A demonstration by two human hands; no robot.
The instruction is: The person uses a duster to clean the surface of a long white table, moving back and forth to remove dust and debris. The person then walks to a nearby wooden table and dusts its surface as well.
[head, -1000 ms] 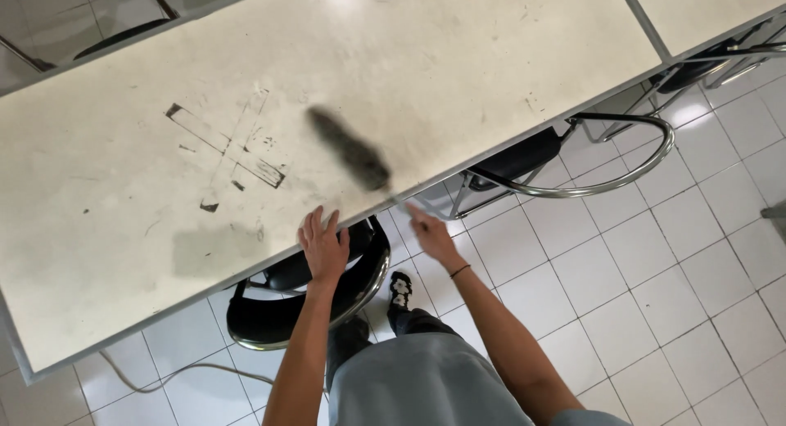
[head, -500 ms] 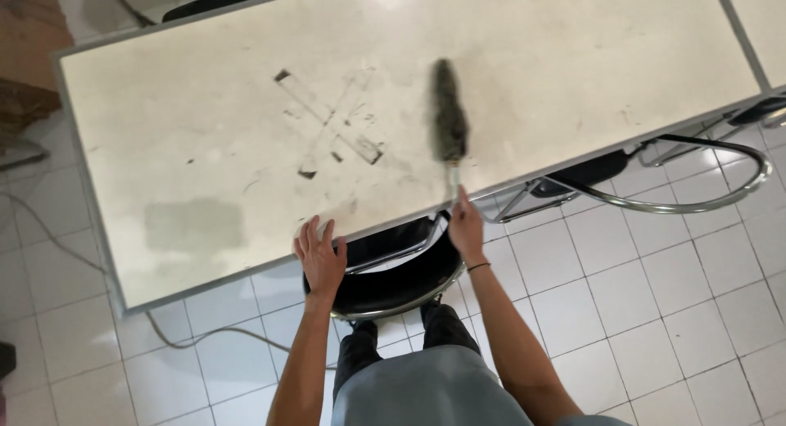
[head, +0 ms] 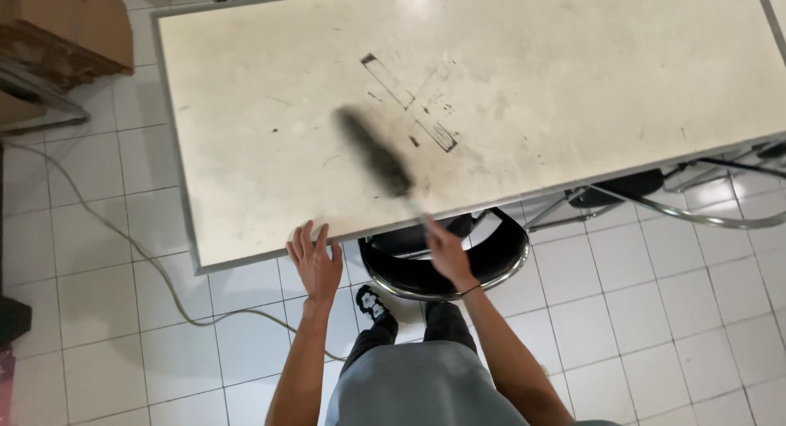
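Over near table (head: pixel 246 189) edge | right hand (head: pixel 446 250) gripping dark duster (head: pixel 372 152) (motion-blurred) | left hand (head: pixel 315 262) spread flat, steadying | best: long overlapping strokes.

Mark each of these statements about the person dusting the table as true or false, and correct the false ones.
1. The right hand holds a dark duster over the table. True.
2. The left hand grips the duster too. False: it rests open at the table's near edge, apart from the duster.
3. A round black stool is tucked partly under the table in front of the person. True.
4. The tabletop is spotless. False: dark tape-like marks form a cross on it.
5. A cable runs over the tiled floor left of the table. True.
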